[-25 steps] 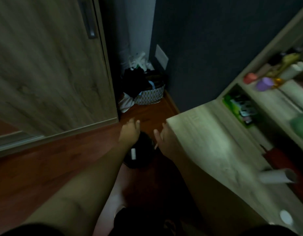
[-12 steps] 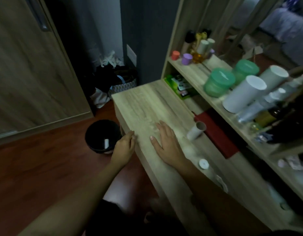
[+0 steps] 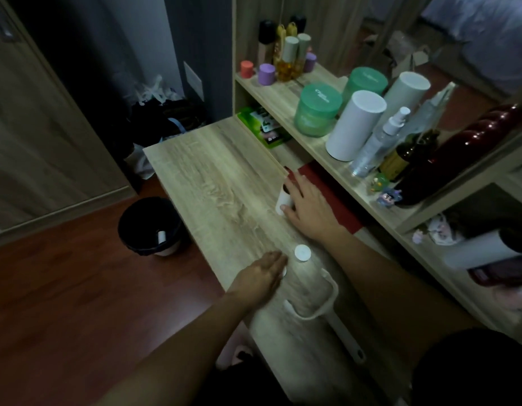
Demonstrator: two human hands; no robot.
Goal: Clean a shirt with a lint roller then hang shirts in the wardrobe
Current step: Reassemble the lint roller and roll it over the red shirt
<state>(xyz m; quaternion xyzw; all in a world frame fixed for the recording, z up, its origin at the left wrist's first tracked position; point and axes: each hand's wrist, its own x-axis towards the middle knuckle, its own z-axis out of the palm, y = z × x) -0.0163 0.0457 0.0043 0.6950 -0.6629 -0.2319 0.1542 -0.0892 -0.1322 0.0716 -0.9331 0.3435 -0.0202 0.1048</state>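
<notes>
A white lint roller frame (image 3: 330, 300) with its long handle lies on the wooden desk (image 3: 218, 177), near the front. My right hand (image 3: 311, 206) lies over a short white lint roll (image 3: 282, 202) beside a red book; thumb and fingers close round it. My left hand (image 3: 261, 278) rests flat on the desk near its front edge, fingers straight, fingertips touching a small white piece (image 3: 284, 271). A round white cap (image 3: 302, 252) sits just beyond it. The wardrobe door (image 3: 43, 127) stands at the left. No shirt is in view.
A black waste bin (image 3: 136, 230) with a white roll inside stands on the floor left of the desk. A basket of dark clothes (image 3: 169, 118) fills the corner. Shelves right of the desk hold green jars (image 3: 317, 112), white cylinders, bottles and figurines.
My view swung from the bin and floor up to the desk. My right hand slid forward from the bare desktop onto the white roll. My left hand moved from the desk edge onto the top.
</notes>
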